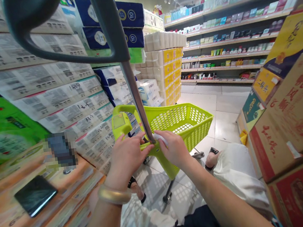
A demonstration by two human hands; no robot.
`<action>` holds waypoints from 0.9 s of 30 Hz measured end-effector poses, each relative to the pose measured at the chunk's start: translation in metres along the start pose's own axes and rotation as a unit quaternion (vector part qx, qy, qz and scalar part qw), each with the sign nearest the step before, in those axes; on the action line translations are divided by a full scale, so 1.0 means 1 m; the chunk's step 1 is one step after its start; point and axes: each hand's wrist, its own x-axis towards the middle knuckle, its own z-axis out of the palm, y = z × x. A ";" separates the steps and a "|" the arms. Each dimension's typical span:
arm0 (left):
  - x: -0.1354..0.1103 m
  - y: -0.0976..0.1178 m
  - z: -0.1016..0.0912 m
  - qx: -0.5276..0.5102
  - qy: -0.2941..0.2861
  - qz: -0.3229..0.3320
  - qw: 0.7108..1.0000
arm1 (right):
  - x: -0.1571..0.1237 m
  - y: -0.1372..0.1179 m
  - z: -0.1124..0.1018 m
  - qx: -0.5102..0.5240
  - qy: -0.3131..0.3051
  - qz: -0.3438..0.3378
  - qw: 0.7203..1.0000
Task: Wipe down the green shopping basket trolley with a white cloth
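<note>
Lime-green plastic shopping trolley [182, 122] stands in a shop aisle, held by two bare hands, close together but apart, on either side of a slim steel pole [137, 96]. Left hand [126, 157], below one gold bangle [114, 194], curls over the trolley's rim; right hand [174, 148] closes on a small white item [160, 139], its nature unclear. Fingers wrapped over the top make for a steady hold. One black smartphone [36, 195] lies on stacked paper-wrapped tissue packs [63, 102]; two black sandals [213, 151] show below.
</note>
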 end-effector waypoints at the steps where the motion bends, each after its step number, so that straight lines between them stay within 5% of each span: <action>1: 0.000 0.003 -0.003 0.017 0.004 0.000 1.000 | 0.000 0.002 -0.001 -0.014 0.009 0.007 1.000; 6: 0.006 0.014 -0.007 -0.006 -0.046 -0.014 0.999 | 0.000 0.002 0.009 -0.036 0.026 0.015 0.999; 10: 0.007 0.014 0.002 0.017 -0.030 -0.067 0.997 | -0.005 0.000 0.027 0.023 0.015 -0.004 1.000; 19: 0.006 0.009 0.005 0.009 -0.029 -0.063 0.998 | 0.031 0.011 0.024 0.171 0.066 0.124 0.975; 27: 0.002 0.006 0.006 0.000 -0.015 -0.029 0.999 | 0.015 -0.003 0.021 0.028 -0.054 0.034 0.998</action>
